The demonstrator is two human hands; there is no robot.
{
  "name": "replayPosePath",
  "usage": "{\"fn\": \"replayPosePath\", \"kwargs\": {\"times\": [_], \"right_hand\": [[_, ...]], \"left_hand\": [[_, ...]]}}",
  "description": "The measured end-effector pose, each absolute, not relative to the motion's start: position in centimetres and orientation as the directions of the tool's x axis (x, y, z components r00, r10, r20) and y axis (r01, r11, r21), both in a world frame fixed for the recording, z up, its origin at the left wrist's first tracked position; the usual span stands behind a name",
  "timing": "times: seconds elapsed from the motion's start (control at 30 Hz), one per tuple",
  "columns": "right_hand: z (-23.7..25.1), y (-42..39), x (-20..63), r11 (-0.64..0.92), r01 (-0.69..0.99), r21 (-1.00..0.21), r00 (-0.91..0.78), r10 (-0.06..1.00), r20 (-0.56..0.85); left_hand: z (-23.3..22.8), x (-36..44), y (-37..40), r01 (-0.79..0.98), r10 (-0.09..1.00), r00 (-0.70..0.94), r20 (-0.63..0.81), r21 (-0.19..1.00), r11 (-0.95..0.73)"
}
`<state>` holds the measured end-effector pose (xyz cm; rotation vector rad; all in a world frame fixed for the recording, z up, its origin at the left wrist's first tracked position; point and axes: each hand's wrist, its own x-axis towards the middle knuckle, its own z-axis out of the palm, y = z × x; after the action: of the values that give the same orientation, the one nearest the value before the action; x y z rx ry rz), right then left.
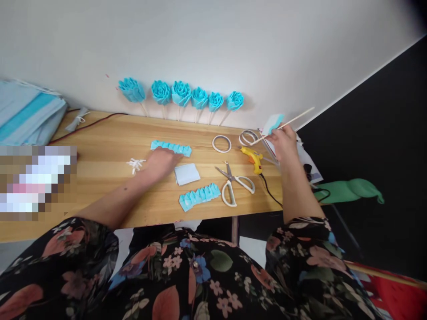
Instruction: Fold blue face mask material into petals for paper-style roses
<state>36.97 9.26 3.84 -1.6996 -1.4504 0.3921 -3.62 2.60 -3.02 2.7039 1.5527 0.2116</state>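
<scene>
My left hand (163, 162) lies over a pleated light-blue strip (171, 147), its fingers bent onto the strip's lower edge. My right hand (283, 140) is closed around a thin wooden stick (298, 116), held slanting above the right of the table. A white and blue folded piece (272, 124) also shows at its fingers. Below my left hand lies a pale folded sheet (187, 174), with a second pleated strip (200, 196) nearer the front edge. White-handled scissors (230, 178) lie with their blades apart. Left of my right hand is a yellow glue gun (252, 159).
Several blue flowers on sticks (181, 94) lean against the wall. Two tape rolls (222, 144) lie towards the back. Small white sticks (136, 165) are scattered left of my left hand. Folded fabric (30, 111) fills the far left. A green bag (350, 189) hangs at the right edge.
</scene>
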Motion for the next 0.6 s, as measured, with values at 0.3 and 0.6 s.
{"fn": "replayPosePath", "kwargs": {"times": [0.3,0.6], "right_hand": [[2.3,11.0,21.3,0.214,0.178,-0.96,0.052,0.973,0.226],[3.0,10.8,24.4,0.206,0.949,-0.239,-0.198,0.979,0.056]], "left_hand": [[-2.5,-3.4,2.4,0.879,0.88,0.472,0.051,0.055,-0.474],[-2.9,-3.6,2.6,0.875,0.883,0.467,0.036,0.124,-0.468]]}}
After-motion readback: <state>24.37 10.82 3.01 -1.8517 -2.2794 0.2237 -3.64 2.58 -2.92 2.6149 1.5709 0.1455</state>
